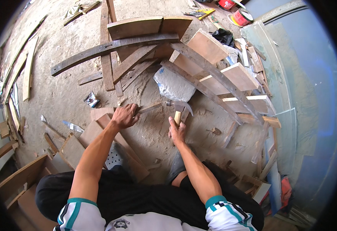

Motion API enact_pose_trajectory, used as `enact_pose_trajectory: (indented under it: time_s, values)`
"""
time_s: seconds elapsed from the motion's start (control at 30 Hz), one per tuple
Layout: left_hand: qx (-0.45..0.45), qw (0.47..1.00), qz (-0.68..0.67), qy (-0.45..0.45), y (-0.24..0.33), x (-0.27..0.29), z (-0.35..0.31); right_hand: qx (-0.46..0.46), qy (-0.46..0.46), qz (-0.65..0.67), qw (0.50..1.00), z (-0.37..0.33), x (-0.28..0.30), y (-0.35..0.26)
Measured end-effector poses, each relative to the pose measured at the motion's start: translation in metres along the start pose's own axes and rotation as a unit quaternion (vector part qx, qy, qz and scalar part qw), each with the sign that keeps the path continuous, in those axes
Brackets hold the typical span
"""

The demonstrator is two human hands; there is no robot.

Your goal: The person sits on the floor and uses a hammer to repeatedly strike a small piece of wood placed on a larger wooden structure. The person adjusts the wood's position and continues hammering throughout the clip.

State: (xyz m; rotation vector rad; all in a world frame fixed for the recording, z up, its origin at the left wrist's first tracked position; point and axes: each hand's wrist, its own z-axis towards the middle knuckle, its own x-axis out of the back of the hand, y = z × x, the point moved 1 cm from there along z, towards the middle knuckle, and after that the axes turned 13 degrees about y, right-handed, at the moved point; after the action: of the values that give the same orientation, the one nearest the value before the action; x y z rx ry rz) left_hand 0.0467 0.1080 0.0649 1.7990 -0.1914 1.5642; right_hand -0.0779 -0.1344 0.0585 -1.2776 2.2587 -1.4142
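My right hand is wrapped round the pale wooden handle of a claw hammer. The hammer's metal head is up, with its curved claw to the right and its striking face to the left. My left hand is closed on a narrow wooden strip, which reaches right to the hammer's face; whether the two touch I cannot tell. Just beyond them lies a large whitish stone block. A wooden board slants beside my left forearm, near my foot.
A wooden frame with curved dark rails and step-like boards stands ahead and to the right. Glass sheets lean at the right. Scrap planks lie at the left. A red bucket is at the far right.
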Motion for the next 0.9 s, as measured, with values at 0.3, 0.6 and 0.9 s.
enact_pose_trajectory:
  time_s: [0.3,0.6,0.9]
  values:
    - [-0.006,0.997,0.076,-0.033,-0.015,-0.015,0.006,-0.026,0.035,0.038,0.998,-0.001,-0.013,-0.007]
    - [0.018,0.998,0.030,-0.052,0.010,-0.009,0.037,-0.035,0.104,0.140,0.984,-0.007,-0.002,-0.022]
    - [0.041,0.997,-0.049,0.049,0.027,-0.007,0.059,0.133,0.094,0.133,0.978,-0.014,0.016,-0.060]
